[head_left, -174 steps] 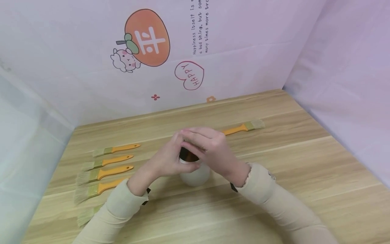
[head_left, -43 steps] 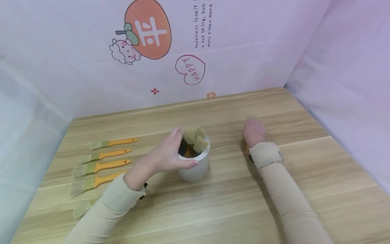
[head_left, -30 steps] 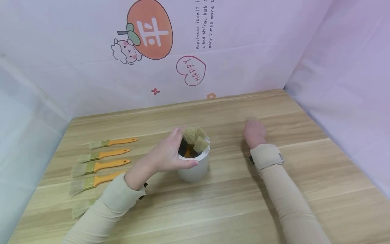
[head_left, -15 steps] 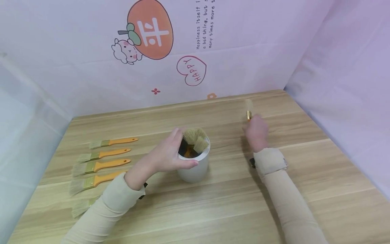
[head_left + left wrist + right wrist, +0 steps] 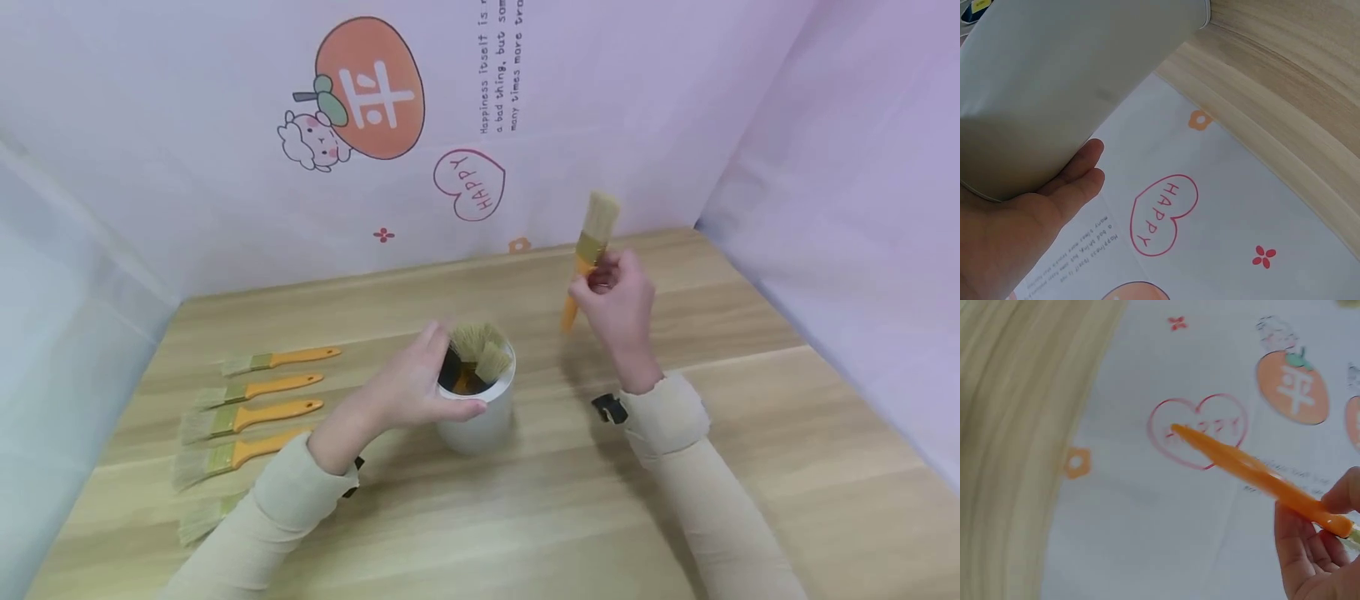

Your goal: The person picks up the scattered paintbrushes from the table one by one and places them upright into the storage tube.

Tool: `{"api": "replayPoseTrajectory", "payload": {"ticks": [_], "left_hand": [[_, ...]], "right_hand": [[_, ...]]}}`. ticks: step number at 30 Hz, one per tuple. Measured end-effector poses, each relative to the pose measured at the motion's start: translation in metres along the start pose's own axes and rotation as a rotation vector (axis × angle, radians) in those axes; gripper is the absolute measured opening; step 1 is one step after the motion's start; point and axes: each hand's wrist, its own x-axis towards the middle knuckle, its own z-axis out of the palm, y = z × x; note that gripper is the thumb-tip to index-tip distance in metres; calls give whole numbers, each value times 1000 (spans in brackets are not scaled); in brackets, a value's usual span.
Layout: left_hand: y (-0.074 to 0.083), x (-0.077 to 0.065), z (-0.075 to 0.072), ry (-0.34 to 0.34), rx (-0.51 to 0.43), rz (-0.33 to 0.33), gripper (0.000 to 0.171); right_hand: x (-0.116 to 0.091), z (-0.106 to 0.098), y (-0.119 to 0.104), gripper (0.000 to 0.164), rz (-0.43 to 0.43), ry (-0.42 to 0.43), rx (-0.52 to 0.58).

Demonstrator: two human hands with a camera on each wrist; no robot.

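My right hand (image 5: 622,312) pinches a paintbrush (image 5: 597,218) by its orange handle near the metal band, bristles up, raised over the back right of the table. In the right wrist view the orange handle (image 5: 1247,467) points away from the thumb and fingers. My left hand (image 5: 412,379) is curled around the rim and side of a white cylindrical holder (image 5: 480,433), which stands upright mid-table. Inside the holder are brushes (image 5: 477,343) with pale bristles pointing up. The left wrist view shows the holder's smooth wall (image 5: 1066,81) against my palm and fingers.
Several orange-handled paintbrushes (image 5: 273,411) lie in a row at the left of the wooden table (image 5: 525,517), the nearest partly hidden by my left sleeve. A printed white cloth (image 5: 225,208) hangs behind the table, with plain cloth sides left and right.
My right hand left the holder, reached the brush lying at the back right, and has lifted it and turned its bristles up. My left hand stays at the holder.
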Motion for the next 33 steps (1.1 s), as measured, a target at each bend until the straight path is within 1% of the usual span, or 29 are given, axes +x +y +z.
{"api": "replayPoseTrajectory", "payload": {"ticks": [3, 5, 7, 8, 10, 12, 14, 16, 18, 22, 26, 30, 33], "left_hand": [[2, 0, 0, 2, -7, -5, 102], [1, -2, 3, 2, -19, -6, 100], [0, -3, 4, 8, -31, -5, 100], [0, -3, 5, 13, -35, -4, 99], [-1, -3, 5, 18, -35, -2, 100], [-1, -3, 5, 17, -33, 2, 100], [0, -3, 5, 16, -36, 9, 100], [0, -2, 4, 19, -41, 16, 99], [0, -1, 3, 25, -53, 27, 98], [-1, 1, 2, 26, -57, 53, 99], [-3, 2, 1, 29, -69, 105, 95], [-5, 3, 1, 56, -86, 166, 86], [-6, 3, 2, 70, -99, 185, 81]], "right_hand": [[-6, 0, -19, 21, -32, -2, 194], [-14, 0, -31, 25, -53, -14, 322], [-21, 1, -41, 32, -106, -36, 432], [-24, 1, -45, 35, -143, -56, 490], [-31, 2, -53, 39, -248, -116, 575], [-39, 4, -58, 43, -359, -188, 632], [-46, 6, -62, 44, -439, -251, 670], [-51, 10, -66, 43, -479, -302, 686], [-55, 14, -68, 38, -481, -332, 680], [-62, 24, -71, 41, -477, -399, 612], [-67, 31, -72, 43, -468, -464, 531], [-69, 37, -72, 41, -470, -496, 456], [-70, 40, -72, 41, -479, -507, 407]]}}
